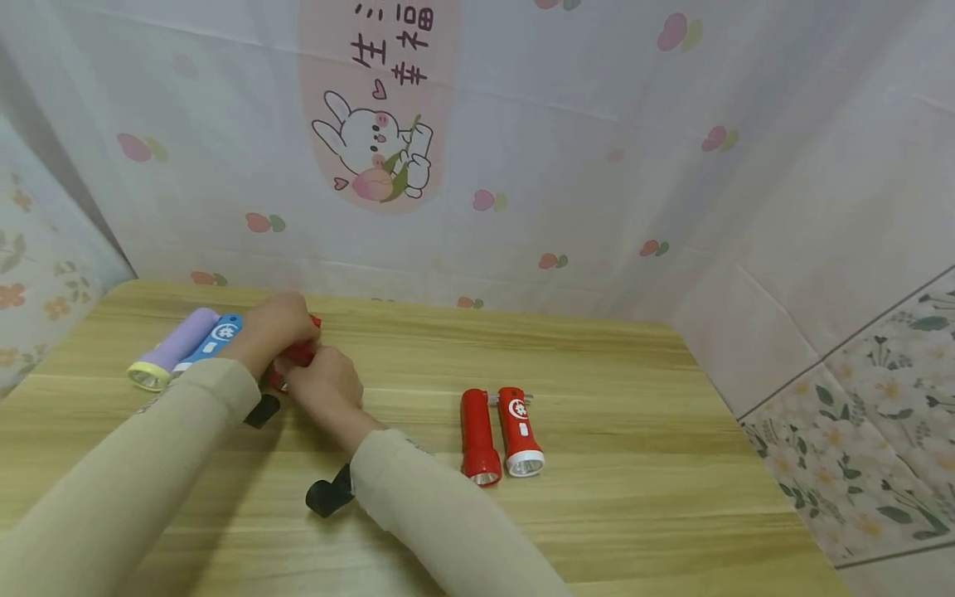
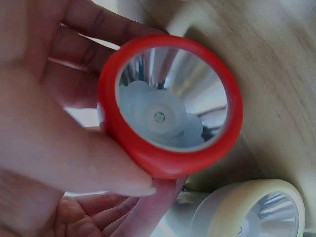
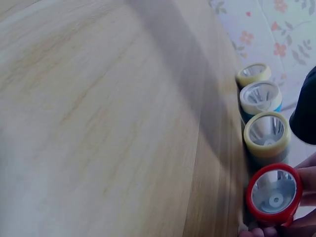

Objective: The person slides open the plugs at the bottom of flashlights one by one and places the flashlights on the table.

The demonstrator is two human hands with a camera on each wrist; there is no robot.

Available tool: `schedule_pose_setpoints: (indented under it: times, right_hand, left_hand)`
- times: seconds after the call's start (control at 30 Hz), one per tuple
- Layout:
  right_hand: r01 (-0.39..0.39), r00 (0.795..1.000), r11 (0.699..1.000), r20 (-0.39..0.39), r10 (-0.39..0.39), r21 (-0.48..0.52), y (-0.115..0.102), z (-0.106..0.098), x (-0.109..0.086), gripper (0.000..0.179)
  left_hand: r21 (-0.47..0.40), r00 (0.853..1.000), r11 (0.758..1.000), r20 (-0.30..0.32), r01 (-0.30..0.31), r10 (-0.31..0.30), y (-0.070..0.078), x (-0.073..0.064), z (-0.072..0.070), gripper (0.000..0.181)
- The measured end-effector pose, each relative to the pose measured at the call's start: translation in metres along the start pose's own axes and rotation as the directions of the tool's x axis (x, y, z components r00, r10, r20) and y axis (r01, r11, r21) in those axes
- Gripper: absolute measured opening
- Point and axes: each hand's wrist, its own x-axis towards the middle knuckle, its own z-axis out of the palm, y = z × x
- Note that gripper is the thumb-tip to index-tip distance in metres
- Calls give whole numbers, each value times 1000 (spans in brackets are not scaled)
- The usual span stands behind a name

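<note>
My left hand (image 1: 278,323) grips a red flashlight (image 2: 173,116) near its lens end, thumb on one side and fingers on the other. The right hand (image 1: 331,383) holds the same flashlight from the right; its fingers are partly hidden. Left of it, a purple flashlight with a yellow rim (image 1: 179,348) and a blue flashlight with a white rim (image 1: 216,342) lie side by side. Beside the red one in the right wrist view is a cream-rimmed flashlight (image 3: 266,136), hidden behind my left hand in the head view.
Two more red flashlights (image 1: 479,435) (image 1: 520,431) lie close together on the wooden table (image 1: 634,497), right of my hands, the right one white-rimmed. A printed curtain (image 1: 559,166) hangs along the table's back edge. Black straps (image 1: 328,493) are on my wrists.
</note>
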Motion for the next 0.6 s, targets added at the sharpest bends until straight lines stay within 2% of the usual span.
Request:
schedule_pose_setpoints:
  times: [0.13, 0.3, 0.43, 0.6]
  right_hand:
    - [4, 1000, 997, 4, -4, 74, 4, -3, -1, 25]
    - [68, 998, 976, -17, -66, 208, 11, -9, -2, 26]
    - [76, 996, 944, 14, -85, 321, 13, -20, -5, 31]
    - [3, 987, 876, 137, -79, 482, 17, -43, -9, 43]
  left_hand:
    - [-21, 1000, 1000, -20, -19, 18, 2, -4, -1, 15]
    - [-37, 997, 999, -76, -34, 31, 10, -12, -4, 20]
    - [-53, 993, 998, -109, -40, 34, 18, -20, -8, 27]
    - [-82, 985, 995, -168, -56, 42, 30, -32, -11, 30]
